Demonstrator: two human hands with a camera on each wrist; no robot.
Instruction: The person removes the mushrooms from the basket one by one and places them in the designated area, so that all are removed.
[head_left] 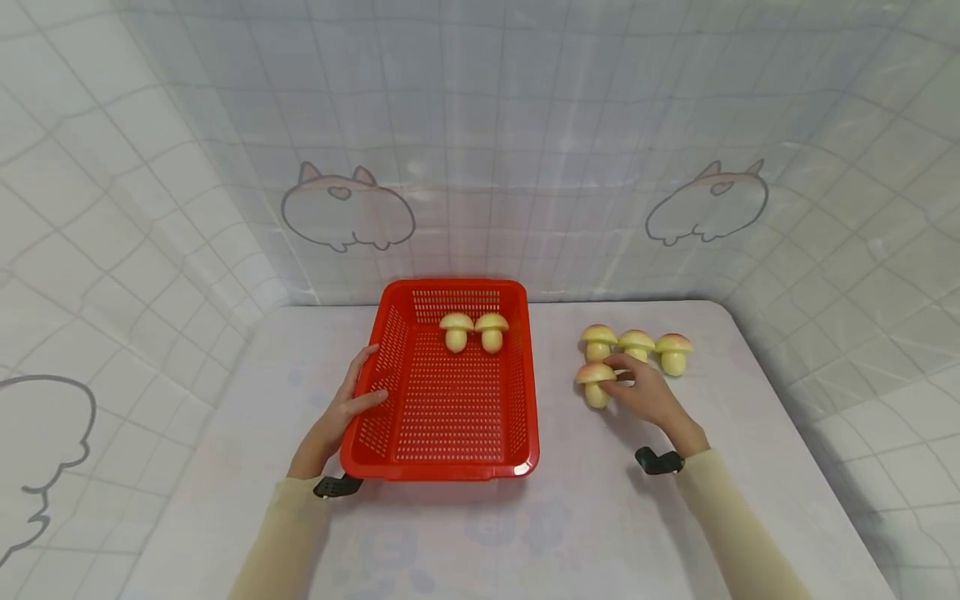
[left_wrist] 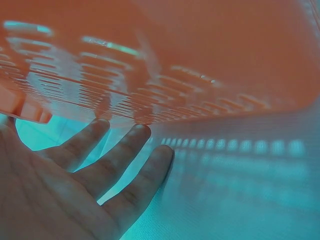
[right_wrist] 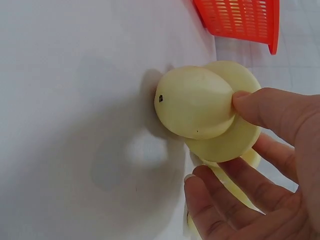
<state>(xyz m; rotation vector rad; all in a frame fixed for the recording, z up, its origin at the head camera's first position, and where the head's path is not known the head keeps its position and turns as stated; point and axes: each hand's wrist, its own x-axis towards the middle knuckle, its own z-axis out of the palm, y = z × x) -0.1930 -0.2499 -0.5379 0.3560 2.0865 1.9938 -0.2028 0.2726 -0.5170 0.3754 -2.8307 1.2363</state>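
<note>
My left hand [head_left: 335, 418] holds the left side of a red plastic basket [head_left: 456, 472], its thumb over the rim. In the left wrist view its fingers [left_wrist: 117, 162] reach under the rim along the slotted outer wall. My right hand [head_left: 651, 398] pinches a yellow model mushroom [head_left: 596, 379] with a reddish-topped cap. The right wrist view shows the thumb on the cap's underside beside the rounded stem [right_wrist: 192, 102]; some of the grip is hidden. Just behind this hand lie three similar mushrooms [head_left: 674, 353]. Two more mushrooms [head_left: 456, 332] lie side by side at the basket's far end.
A white-covered table [head_left: 562, 517] carries everything. Sheeting with a grid pattern and cartoon animals [head_left: 348, 208] hangs behind it, and more gridded sheeting rises at both sides. The basket stands left of the loose mushrooms, with bare tabletop between them.
</note>
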